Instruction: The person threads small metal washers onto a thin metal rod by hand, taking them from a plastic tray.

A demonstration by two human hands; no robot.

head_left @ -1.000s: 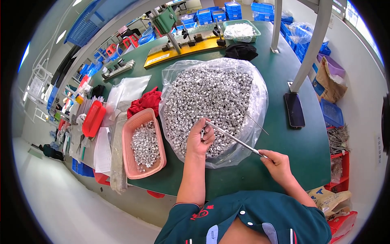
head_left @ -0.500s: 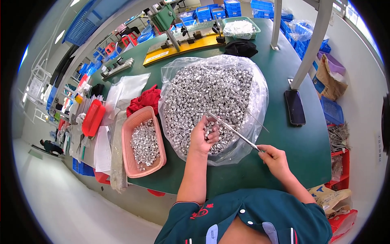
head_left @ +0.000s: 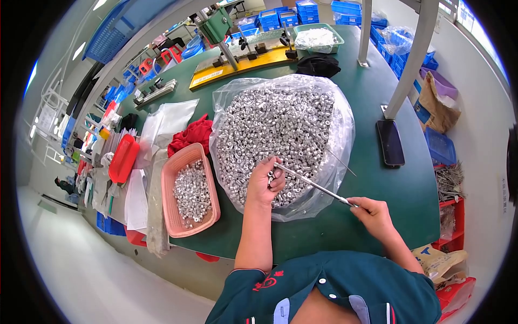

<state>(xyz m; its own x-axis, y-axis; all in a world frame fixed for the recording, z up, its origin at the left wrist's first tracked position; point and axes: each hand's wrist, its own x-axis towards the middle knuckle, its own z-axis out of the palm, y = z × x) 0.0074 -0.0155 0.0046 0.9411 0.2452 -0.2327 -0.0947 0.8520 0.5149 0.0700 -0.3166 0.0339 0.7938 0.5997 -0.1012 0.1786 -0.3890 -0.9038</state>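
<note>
My left hand (head_left: 265, 181) is curled at the near edge of a clear plastic bag (head_left: 345, 129) heaped with small silver metal bushings (head_left: 275, 119). Several bushings show in its palm, and thumb and fingertips pinch at the tip of a thin metal rod (head_left: 318, 187). My right hand (head_left: 373, 217) grips the rod's other end, off the bag's near right side. The rod slants between the two hands; whether bushings are threaded on it I cannot tell. Another thin rod (head_left: 342, 163) rests on the bag's right side.
Left of the bag, a pink basket (head_left: 168, 216) holds more bushings, with a red cloth (head_left: 189, 135) behind it. A phone (head_left: 390, 143) lies right, beside a metal post (head_left: 413, 65). A yellow-based fixture (head_left: 202, 79), black cloth (head_left: 318, 65) and green tray (head_left: 340, 40) stand at the back.
My left hand has drawn slightly left and nearer, its fingers closing around the bushings and the rod's tip. My right hand has shifted a little right and nearer with the rod.
</note>
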